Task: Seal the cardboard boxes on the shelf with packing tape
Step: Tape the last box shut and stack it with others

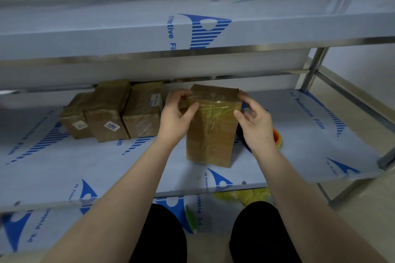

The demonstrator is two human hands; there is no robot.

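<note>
The left hand's (175, 115) fingers (181, 94) and thumb pinch the upper left edge of the cardboard box (211, 134), which stands upright mid-shelf. The right hand's (256, 121) fingers curl at its upper right corner; blur hides whether they grip. A tape roll (279, 137) lies just behind that wrist. Three taped boxes (106, 117) crowd the left rear. The film-covered shelf (310, 134) runs wide toward its front and right edges, under the upper shelf (106, 34).

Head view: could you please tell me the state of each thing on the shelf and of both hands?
Front box: upright, taped over, front seam partly split.
Three back boxes: taped, standing side by side.
Tape roll: lying behind right wrist, mostly hidden.
Left hand: grips front box's upper left corner.
Right hand: loosely curled beside box; contact unclear.
</note>
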